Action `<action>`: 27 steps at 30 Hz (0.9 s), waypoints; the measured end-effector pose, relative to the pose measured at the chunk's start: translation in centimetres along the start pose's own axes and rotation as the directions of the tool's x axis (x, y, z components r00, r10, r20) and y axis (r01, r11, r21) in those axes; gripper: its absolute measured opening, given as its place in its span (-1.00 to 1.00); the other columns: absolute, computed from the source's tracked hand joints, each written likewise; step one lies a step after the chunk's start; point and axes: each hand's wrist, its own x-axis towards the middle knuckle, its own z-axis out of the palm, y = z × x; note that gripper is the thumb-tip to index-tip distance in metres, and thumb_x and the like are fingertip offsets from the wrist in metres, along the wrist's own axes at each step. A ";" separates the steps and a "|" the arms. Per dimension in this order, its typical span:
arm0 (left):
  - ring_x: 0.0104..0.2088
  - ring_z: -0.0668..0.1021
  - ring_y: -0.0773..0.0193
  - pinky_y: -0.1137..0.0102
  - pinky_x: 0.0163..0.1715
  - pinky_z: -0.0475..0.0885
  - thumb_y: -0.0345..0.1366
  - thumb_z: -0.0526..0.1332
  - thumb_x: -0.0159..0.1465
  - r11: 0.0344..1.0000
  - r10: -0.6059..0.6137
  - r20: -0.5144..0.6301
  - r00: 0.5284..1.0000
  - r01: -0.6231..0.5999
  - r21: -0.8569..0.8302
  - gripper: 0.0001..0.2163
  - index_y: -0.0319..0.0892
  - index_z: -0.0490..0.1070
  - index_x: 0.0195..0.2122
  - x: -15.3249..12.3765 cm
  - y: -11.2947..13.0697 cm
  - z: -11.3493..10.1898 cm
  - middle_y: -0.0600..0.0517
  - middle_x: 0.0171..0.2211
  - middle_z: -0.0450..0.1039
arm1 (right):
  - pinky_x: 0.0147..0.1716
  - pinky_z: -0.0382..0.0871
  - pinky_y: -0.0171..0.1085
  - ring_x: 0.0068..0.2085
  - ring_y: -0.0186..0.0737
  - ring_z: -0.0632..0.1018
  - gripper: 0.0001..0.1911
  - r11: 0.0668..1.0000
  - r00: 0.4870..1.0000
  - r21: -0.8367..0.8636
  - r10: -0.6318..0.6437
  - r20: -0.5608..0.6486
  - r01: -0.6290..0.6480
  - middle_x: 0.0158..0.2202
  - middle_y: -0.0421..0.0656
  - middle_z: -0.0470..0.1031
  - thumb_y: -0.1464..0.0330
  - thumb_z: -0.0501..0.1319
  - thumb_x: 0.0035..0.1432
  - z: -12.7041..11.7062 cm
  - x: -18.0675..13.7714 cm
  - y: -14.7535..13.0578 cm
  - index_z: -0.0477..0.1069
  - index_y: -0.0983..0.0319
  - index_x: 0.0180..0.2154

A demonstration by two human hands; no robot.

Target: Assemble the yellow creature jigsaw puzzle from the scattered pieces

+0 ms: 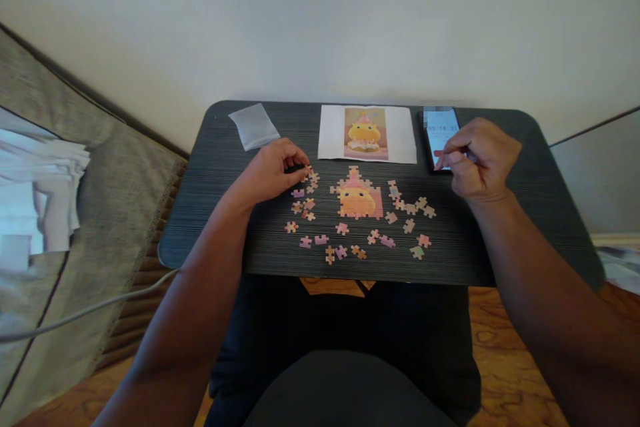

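Note:
My left hand (276,172) rests at the left of the table, its thumb and forefinger closed on a puzzle piece (306,177) at the edge of a small cluster. My right hand (483,157) is above the phone (438,135), fingers curled and a fingertip at the lower part of the lit screen, where a timer shows. Between the hands lies a partly joined jigsaw puzzle (359,199) with a yellow figure in a pink hat. Loose puzzle pieces (343,229) are scattered left, right and in front of it.
Behind the puzzle lies a white sheet with a printed reference picture (365,134). A clear plastic bag (255,127) is at the back left of the dark table (200,213). A pale wall stands behind the table. To the left are stacked papers (40,187) and a cable (100,312).

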 end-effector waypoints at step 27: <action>-0.30 0.55 0.27 0.27 -0.25 0.46 -0.42 0.44 0.30 0.998 -0.015 0.028 0.999 0.013 0.056 -0.90 -0.14 0.69 -0.18 0.2 0.2 -0.4 -0.02 -0.25 0.58 | -0.37 0.27 0.02 -0.48 -0.09 0.38 -0.54 1.000 1.000 -0.014 0.020 -0.008 -0.020 -0.56 -0.20 0.38 -0.07 0.20 0.45 -0.1 0.0 -0.1 0.45 0.02 -0.43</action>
